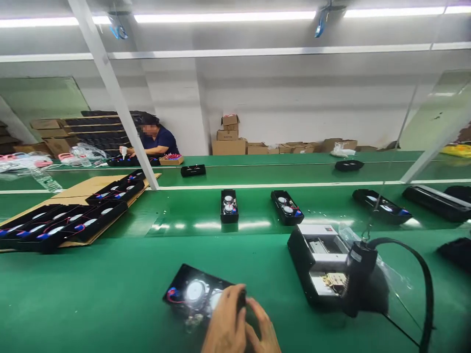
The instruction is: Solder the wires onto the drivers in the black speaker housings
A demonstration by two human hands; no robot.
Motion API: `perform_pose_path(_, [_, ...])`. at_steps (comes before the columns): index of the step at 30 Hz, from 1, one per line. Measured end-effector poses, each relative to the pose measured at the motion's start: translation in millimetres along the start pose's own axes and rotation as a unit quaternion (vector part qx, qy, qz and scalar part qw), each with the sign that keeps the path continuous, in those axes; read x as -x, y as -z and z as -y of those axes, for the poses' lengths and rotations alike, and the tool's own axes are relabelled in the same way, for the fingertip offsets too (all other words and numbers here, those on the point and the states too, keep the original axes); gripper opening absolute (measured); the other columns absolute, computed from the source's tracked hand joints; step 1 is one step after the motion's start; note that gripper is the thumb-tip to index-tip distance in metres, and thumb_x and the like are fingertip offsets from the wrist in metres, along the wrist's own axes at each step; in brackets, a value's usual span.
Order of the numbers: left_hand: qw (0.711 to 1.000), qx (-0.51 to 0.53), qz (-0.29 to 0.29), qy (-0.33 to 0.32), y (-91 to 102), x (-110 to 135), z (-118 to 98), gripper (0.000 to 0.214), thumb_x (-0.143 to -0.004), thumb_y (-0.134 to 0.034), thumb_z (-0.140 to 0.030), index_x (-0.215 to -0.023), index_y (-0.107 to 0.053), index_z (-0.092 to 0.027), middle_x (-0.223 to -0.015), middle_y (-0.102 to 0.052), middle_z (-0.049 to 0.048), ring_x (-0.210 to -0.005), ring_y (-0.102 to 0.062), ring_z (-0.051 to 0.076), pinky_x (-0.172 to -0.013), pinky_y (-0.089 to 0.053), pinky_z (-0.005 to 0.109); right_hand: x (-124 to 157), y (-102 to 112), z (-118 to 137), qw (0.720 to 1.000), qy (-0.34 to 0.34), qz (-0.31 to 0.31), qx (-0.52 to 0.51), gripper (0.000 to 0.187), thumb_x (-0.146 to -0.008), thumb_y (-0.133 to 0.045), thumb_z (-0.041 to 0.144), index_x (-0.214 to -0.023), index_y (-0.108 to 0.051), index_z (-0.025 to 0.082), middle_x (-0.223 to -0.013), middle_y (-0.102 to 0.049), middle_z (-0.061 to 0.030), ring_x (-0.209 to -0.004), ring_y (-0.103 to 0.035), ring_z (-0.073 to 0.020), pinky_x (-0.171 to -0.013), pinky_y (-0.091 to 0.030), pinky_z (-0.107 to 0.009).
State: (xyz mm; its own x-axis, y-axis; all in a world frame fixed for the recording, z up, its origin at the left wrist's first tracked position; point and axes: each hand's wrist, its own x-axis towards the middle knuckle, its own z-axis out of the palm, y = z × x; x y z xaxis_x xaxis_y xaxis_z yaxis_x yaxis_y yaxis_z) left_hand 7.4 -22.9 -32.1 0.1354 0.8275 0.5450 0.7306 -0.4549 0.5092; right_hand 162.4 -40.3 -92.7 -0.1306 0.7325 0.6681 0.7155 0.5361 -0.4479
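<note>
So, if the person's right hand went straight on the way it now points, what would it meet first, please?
The right hand points up and left, so it would probably meet the black speaker housing first, at the end by the left hand, though depth is hard to judge here.

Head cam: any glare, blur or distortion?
Head view: long white ceiling strip lights blown out, leaving pale glare streaks on the glossy green bench mat; wide-angle lean toward the frame edges; the bare hands at the bottom edge look slightly soft.
</note>
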Motion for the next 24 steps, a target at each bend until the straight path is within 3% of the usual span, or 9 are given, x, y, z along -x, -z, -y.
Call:
perform_pose_path(2, [0.998, 0.041, 0.013, -0.051, 1.8, -13, -26, 0.047, -0.092, -0.047, -0.017, -0.136, -0.061, -0.026, -0.136, -0.072, 0.0146, -0.129, -0.068, 0.029, -0.1, -0.066, 0.048, -12, -1, 4, 0.998, 0.049, -0.016, 0.034, 0.052, -0.097, -0.053, 0.017, -0.147, -0.054, 0.03, -0.133, -0.073, -0.0135, -0.118, -0.073, -0.0325, -0.092, -0.064, -0.047])
perform_pose_path(5, [0.992, 0.098, 0.006, -0.073, 31.7, -21, -42, 0.035, -0.097, -0.048, -0.015, -0.121, -0.069, -0.028, -0.132, -0.075, 0.0102, -0.128, -0.069, 0.026, -0.103, -0.064, 0.045, -28, 29, -4, 0.995, 0.073, 0.029, 0.064, 0.037, -0.091, -0.057, 0.012, -0.125, -0.064, 0.026, -0.15, -0.063, -0.0141, -0.14, -0.058, -0.0353, -0.109, -0.052, -0.057])
perform_pose_path(9, [0.992, 0.117, -0.041, -0.031, 82.0, -16, -24, 0.023, -0.099, -0.056, -0.019, -0.111, -0.073, -0.03, -0.117, -0.08, 0.0039, -0.108, -0.078, 0.02, -0.097, -0.067, 0.036, -43, 92, -29, 0.991, 0.008, 0.116, 0.07, 0.018, -0.084, -0.065, 0.005, -0.089, -0.062, 0.022, -0.152, -0.061, -0.0127, -0.148, -0.049, -0.0377, -0.114, -0.046, -0.063])
perform_pose_path(13, [0.993, 0.074, -0.063, 0.06, 104.5, -8, 2, 0.015, -0.099, -0.061, -0.03, -0.104, -0.075, -0.031, -0.106, -0.082, 0.0004, -0.096, -0.08, 0.02, -0.087, -0.069, 0.034, -51, 129, -39, 0.988, -0.029, 0.148, 0.029, 0.025, -0.084, -0.076, 0.01, -0.104, -0.067, 0.023, -0.14, -0.069, -0.0123, -0.142, -0.055, -0.0357, -0.112, -0.049, -0.061])
perform_pose_path(16, [0.993, 0.07, -0.039, 0.086, 100.1, -3, 8, 0.017, -0.099, -0.061, -0.035, -0.1, -0.077, -0.031, -0.1, -0.082, -0.0004, -0.089, -0.08, 0.02, -0.081, -0.069, 0.032, -57, 124, -25, 0.985, 0.001, 0.158, -0.076, 0.028, -0.088, -0.076, 0.013, -0.113, -0.069, 0.025, -0.122, -0.078, -0.0074, -0.129, -0.066, -0.0293, -0.107, -0.054, -0.05])
perform_pose_path(18, [0.993, 0.086, -0.003, 0.083, 92.5, -2, 6, 0.017, -0.1, -0.06, -0.037, -0.103, -0.077, -0.031, -0.1, -0.081, 0.0, -0.089, -0.08, 0.02, -0.081, -0.069, 0.031, -64, 110, -11, 0.975, 0.008, 0.142, -0.171, 0.012, -0.094, -0.071, 0.014, -0.101, -0.072, 0.025, -0.105, -0.082, -0.0037, -0.115, -0.073, -0.0247, -0.102, -0.057, -0.043])
perform_pose_path(20, [0.992, 0.092, 0.034, 0.082, 84.4, -2, 2, 0.019, -0.101, -0.06, -0.037, -0.112, -0.075, -0.031, -0.107, -0.08, 0.0011, -0.095, -0.079, 0.02, -0.084, -0.068, 0.032, -76, 95, 0, 0.965, -0.041, 0.111, -0.235, 0.012, -0.099, -0.066, 0.016, -0.093, -0.072, 0.023, -0.097, -0.082, -0.0022, -0.101, -0.077, -0.0207, -0.094, -0.059, -0.036])
perform_pose_path(22, [0.992, 0.08, 0.06, 0.074, 76.7, -3, 1, 0.025, -0.099, -0.064, -0.039, -0.122, -0.071, -0.032, -0.118, -0.078, 0.0036, -0.106, -0.077, 0.023, -0.092, -0.067, 0.036, -89, 86, 6, 0.96, -0.099, 0.11, -0.239, 0.01, -0.1, -0.064, 0.018, -0.102, -0.073, 0.023, -0.097, -0.081, -0.0018, -0.092, -0.077, -0.0179, -0.088, -0.06, -0.032])
perform_pose_path(24, [0.994, 0.061, 0.083, 0.042, 69.3, -7, 4, 0.037, -0.095, -0.07, -0.041, -0.13, -0.067, -0.03, -0.128, -0.075, 0.0074, -0.118, -0.073, 0.027, -0.099, -0.064, 0.043, -102, 86, 6, 0.962, -0.084, 0.167, -0.199, 0.021, -0.101, -0.063, 0.018, -0.12, -0.07, 0.023, -0.102, -0.081, -0.0022, -0.091, -0.075, -0.0166, -0.087, -0.059, -0.03])
